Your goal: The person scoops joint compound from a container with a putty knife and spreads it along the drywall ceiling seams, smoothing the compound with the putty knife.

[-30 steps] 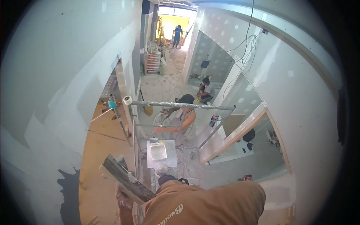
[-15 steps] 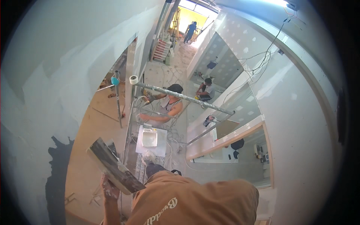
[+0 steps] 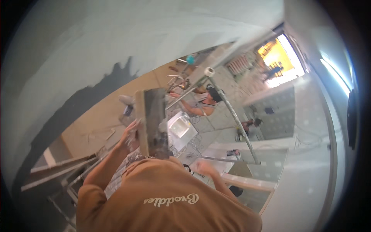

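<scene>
In my left hand [image 3: 130, 138] is a broad plastering trowel [image 3: 156, 120], its long flat blade smeared with compound and edged in beige. The fingers wrap round its back on the left side, and the handle is hidden. My right hand [image 3: 205, 169] is at the right of my body, blurred by motion; whether it holds anything does not show. Beyond the trowel, a white tub [image 3: 180, 127] of pale compound rests on a white board [image 3: 179, 143]. To the left and above stretches a wall [image 3: 127, 42] coated in pale compound with a ragged dark grey lower band [image 3: 85, 104].
A metal scaffold rail [image 3: 234, 116] crosses at the right of the tub. A co-worker [image 3: 203, 102] in a grey vest crouches below; another person [image 3: 249, 127] sits farther right. Cables lie on the floor. A bright doorway [image 3: 282, 58] opens at the far end.
My view has swung toward the left wall, so the room appears tilted. The trowel now stands nearly upright before my chest, and my right hand has come into view.
</scene>
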`<state>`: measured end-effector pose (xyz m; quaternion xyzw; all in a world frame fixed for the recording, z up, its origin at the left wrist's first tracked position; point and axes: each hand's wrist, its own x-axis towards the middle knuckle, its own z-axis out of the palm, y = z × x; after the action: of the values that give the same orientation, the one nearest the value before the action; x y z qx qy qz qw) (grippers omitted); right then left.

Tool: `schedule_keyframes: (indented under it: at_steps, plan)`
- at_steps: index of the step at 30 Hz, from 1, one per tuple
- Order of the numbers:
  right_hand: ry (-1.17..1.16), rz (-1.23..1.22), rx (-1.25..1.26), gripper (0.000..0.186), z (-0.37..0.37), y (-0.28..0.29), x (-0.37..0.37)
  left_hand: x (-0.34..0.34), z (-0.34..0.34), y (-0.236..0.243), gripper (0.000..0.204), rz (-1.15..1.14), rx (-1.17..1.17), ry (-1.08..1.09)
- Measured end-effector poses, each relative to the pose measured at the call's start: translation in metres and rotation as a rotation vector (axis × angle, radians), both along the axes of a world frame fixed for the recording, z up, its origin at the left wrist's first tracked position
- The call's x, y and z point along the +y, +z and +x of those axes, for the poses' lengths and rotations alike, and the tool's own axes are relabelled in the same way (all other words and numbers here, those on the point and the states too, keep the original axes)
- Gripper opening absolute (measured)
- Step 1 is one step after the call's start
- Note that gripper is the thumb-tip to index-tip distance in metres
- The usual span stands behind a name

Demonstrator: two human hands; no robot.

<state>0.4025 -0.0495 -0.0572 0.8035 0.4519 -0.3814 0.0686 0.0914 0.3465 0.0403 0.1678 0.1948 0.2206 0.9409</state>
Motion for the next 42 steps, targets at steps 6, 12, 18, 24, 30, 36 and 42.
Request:
schedule_keyframes:
  at_steps: [6,12,18,24,30,36,42]
  plan:
    - [-0.441,0.804,1.245,0.051,-0.076,0.141,0.272,-0.001,0.017,0.018,0.046,0.081,-0.157,0.047]
    - [-0.501,0.608,1.529,0.055,-0.081,0.104,0.291,-0.004,0.039,0.017,0.031,0.0,-0.088,0.133]
    - [-0.559,0.706,1.662,0.058,-0.095,0.121,0.294,-0.016,0.036,0.05,0.032,0.044,0.027,0.18]
    - [-0.641,1.115,1.355,0.041,-0.019,0.135,0.232,-0.029,0.029,0.072,0.03,0.083,0.037,0.291]
    - [-0.739,0.903,1.536,0.036,-0.029,0.203,0.152,-0.031,0.01,0.112,0.025,0.413,0.197,0.574]
    - [-0.752,0.762,1.478,0.047,-0.081,0.216,0.172,-0.029,0.007,0.138,0.029,0.649,0.284,0.714]
    - [-0.6,0.736,1.6,0.04,-0.097,0.242,0.233,-0.037,-0.015,0.162,0.036,1.032,0.5,0.814]
